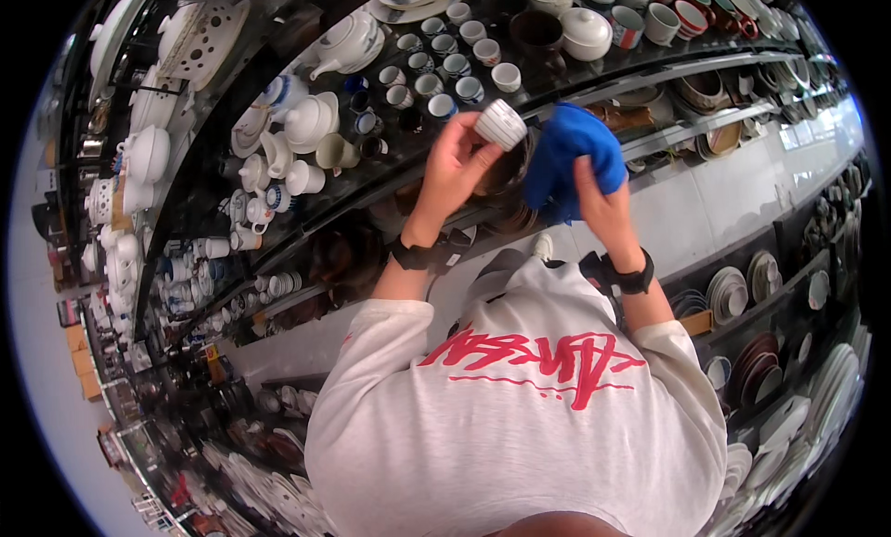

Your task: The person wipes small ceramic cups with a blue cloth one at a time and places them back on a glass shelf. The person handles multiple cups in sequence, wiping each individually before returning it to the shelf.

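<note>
Between the thumb and fingers of my left hand (451, 164) is a small white ceramic cup (501, 125) with thin dark stripes. It is tilted and held in front of the shelf edge. My right hand (604, 201) grips a bunched blue cloth (572, 154), whose folds hide most of the fingers. Cloth and cup are close together but apart. Just beyond my left hand, several small cups (456, 65) stand in rows on a dark shelf (480, 95). Some of them are white, others blue-patterned.
A white teapot (351, 41), a lidded white jar (586, 34) and several mugs (661, 23) crowd the same shelf. Below its edge is a lower shelf with brown wares (626, 116). More white crockery (306, 123) stands at left. Stacked plates (727, 295) line racks at right beside the pale floor (738, 182).
</note>
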Demonstrator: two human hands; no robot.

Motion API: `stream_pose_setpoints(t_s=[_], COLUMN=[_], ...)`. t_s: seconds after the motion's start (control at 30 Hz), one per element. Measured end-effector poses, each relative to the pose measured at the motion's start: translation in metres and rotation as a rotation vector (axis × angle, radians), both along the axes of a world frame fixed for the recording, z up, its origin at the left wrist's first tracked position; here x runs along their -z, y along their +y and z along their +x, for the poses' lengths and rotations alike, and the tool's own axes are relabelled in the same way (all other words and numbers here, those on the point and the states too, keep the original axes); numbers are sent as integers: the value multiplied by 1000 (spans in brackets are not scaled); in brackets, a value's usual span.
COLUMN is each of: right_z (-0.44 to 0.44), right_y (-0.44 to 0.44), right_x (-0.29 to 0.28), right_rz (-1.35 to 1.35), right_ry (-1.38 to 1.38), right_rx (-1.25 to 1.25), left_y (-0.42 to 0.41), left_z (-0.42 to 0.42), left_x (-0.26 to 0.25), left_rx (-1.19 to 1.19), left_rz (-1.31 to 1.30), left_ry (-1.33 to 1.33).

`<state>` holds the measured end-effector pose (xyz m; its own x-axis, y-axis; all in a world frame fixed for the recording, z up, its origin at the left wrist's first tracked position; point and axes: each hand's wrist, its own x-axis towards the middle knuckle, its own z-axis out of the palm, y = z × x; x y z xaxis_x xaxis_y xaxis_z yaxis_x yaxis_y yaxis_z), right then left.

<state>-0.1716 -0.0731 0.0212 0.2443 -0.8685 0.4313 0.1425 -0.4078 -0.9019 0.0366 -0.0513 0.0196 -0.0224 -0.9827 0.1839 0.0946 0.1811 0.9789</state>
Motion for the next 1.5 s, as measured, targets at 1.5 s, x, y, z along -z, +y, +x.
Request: stream_pose_setpoints(t_s=[1.5], right_z=[6], right_y=[58], right_x=[4], right_rz=[152], right_ry=[-201], right_rx=[-7], left_y=[73], left_z=[-60], left_x=[-3], left_rx=[98], left_rz=[333], left_ry=[793])
